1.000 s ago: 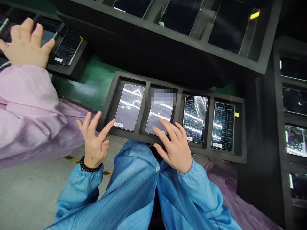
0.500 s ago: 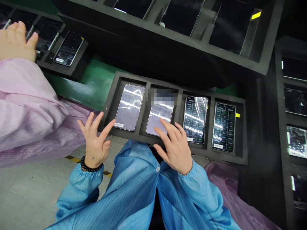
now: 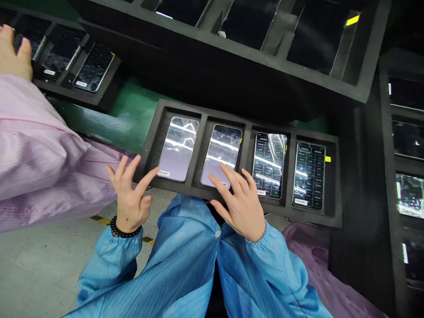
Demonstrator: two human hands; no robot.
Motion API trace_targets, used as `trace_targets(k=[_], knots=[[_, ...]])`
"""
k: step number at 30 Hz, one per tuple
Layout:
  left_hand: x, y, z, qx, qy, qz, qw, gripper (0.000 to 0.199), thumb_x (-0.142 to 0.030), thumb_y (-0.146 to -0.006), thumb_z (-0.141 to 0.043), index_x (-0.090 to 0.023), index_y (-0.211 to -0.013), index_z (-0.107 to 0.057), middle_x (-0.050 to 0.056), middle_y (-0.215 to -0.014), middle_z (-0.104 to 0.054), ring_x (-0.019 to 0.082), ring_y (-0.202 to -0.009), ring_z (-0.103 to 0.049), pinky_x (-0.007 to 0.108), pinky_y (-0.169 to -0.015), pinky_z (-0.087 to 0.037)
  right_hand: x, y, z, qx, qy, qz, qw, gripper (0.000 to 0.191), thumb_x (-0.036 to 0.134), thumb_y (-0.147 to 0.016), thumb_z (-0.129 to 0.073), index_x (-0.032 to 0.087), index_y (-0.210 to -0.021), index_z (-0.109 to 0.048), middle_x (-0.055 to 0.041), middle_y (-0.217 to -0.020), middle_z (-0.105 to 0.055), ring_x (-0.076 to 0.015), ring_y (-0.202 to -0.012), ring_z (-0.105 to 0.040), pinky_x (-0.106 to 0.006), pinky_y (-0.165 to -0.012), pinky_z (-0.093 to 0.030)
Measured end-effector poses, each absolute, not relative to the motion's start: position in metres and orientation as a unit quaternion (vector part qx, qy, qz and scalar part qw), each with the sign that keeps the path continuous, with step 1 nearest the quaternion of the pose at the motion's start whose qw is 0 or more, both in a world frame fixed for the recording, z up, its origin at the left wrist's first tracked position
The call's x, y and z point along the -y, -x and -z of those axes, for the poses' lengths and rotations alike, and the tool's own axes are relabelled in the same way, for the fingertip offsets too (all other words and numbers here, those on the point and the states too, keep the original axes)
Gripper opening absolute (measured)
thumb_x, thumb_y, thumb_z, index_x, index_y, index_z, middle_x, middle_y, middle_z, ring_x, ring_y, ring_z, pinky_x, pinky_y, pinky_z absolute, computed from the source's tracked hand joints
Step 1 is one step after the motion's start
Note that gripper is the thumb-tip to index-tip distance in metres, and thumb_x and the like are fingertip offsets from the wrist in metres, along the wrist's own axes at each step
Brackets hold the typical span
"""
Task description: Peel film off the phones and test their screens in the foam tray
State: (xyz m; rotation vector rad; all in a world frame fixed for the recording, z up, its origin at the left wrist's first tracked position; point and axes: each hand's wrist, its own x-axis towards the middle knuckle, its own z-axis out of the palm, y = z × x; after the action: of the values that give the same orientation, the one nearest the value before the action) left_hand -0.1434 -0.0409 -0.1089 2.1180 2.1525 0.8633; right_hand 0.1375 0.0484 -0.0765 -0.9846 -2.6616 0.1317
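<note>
A black foam tray (image 3: 195,187) lies before me with several smartphones in its slots. My left hand (image 3: 130,194) has its fingers spread, the index fingertip by the lower left corner of the leftmost smartphone (image 3: 177,152), whose screen is pale lilac. Over the lower part of the second smartphone (image 3: 222,150) my right hand (image 3: 240,201) is stretched out; I cannot tell whether its fingertips touch the glass. The third smartphone (image 3: 269,165) and the rightmost smartphone (image 3: 308,176) display dark grids of boxes. Neither hand holds anything.
A larger black tray (image 3: 331,81) of devices rises behind. Another tray (image 3: 386,185) stands at the right edge. At the upper left, a co-worker's hand (image 3: 15,57) hovers over a further phone tray (image 3: 102,92). Pink-purple clothing (image 3: 109,185) is close on my left.
The co-worker's hand has moved left. My right index finger has shifted slightly left over the second smartphone. The leftmost smartphone's lower screen looks more lilac.
</note>
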Motion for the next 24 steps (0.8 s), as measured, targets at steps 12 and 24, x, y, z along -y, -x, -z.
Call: trace_targets(k=[12, 24], knots=[[0.0423, 0.1438, 0.1101, -0.691, -0.673, -0.262, 0.022, 0.056, -0.062, -0.1, -0.02, -0.05, -0.147, -0.047, -0.006, -0.167, -0.03, 0.036, -0.157, -0.021, 0.07, -0.128, 0.001, -0.0477, -0.1377, 0.0771, 0.929, 0.338, -0.049, 0.139, 0.041, 0.04, -0.104, -0.048, 0.023, -0.14, -0.056, -0.0148, -0.154, -0.053, -0.0282, -0.132, -0.054, -0.053, -0.115, -0.033], [0.0424, 0.1439, 0.1097, -0.686, -0.652, -0.321, -0.025, 0.062, -0.062, -0.1, -0.018, -0.04, -0.155, -0.038, 0.0, -0.169, -0.026, 0.034, -0.157, -0.02, 0.067, -0.127, -0.002, -0.0473, -0.1377, 0.0791, 0.918, 0.353, -0.068, 0.17, 0.05, 0.04, -0.104, -0.044, 0.018, -0.15, -0.045, -0.016, -0.152, -0.055, -0.027, -0.134, -0.053, -0.05, -0.116, -0.034]])
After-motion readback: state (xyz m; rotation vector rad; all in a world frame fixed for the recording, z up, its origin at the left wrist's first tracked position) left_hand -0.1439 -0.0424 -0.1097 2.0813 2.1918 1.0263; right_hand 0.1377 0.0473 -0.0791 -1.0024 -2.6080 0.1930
